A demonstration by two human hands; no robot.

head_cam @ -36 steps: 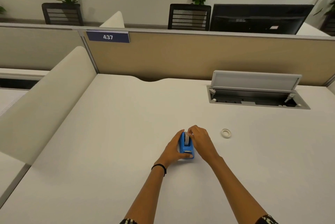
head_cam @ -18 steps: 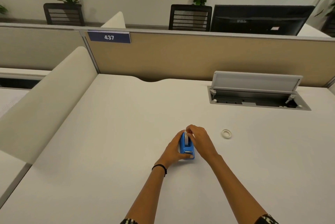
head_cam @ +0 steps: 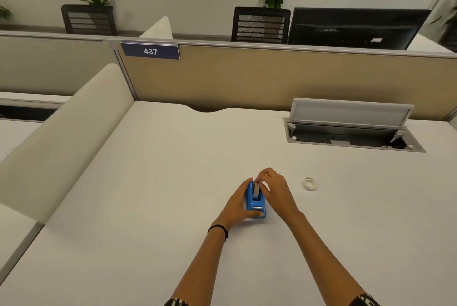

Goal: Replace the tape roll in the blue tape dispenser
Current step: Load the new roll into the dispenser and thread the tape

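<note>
The blue tape dispenser (head_cam: 256, 203), glossy moulded plastic, stands on the smooth white desk (head_cam: 148, 194) with a tape roll (head_cam: 256, 190) seated in it. The left hand (head_cam: 237, 204) wraps its side; the right hand (head_cam: 274, 188) pinches at the roll's top. A small flat ring-shaped roll (head_cam: 309, 184) lies apart to the right.

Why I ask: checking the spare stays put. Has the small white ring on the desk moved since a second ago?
No. The white ring lies in the same spot relative to the open cable tray.
</note>
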